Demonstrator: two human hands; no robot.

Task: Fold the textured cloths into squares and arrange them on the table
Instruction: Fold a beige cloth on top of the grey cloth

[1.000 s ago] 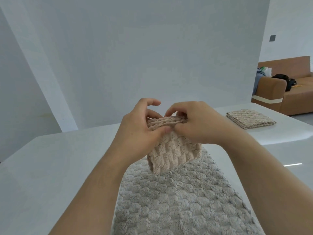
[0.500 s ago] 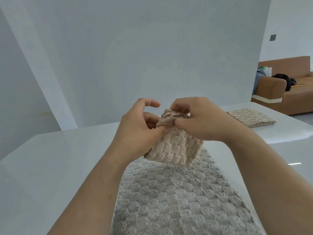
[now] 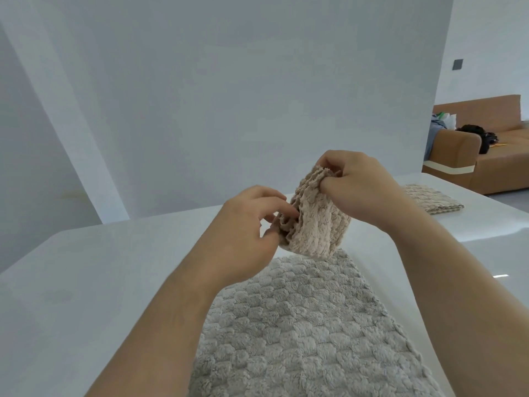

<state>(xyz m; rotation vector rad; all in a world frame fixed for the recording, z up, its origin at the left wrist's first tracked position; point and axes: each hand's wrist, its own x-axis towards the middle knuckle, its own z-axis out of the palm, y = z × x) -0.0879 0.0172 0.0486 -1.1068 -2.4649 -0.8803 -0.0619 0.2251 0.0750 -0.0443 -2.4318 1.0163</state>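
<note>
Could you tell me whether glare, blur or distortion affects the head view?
Head view: small glare streak on the glossy table at right; straight wall edges lean from wide-angle distortion; the beige cloth, left hand and right hand look sharp; the sofa is softer.

1. A folded beige cloth (image 3: 316,224) is held in the air at centre frame — the right hand (image 3: 360,187) pinches its upper corner, and the left hand (image 3: 246,236) has fingertips at its layered left edge.
2. A grey textured cloth (image 3: 303,333) lies spread on the white surface (image 3: 86,282), lower centre.
3. A folded cloth (image 3: 432,199) rests at right — near a brown sofa (image 3: 486,144).
</note>
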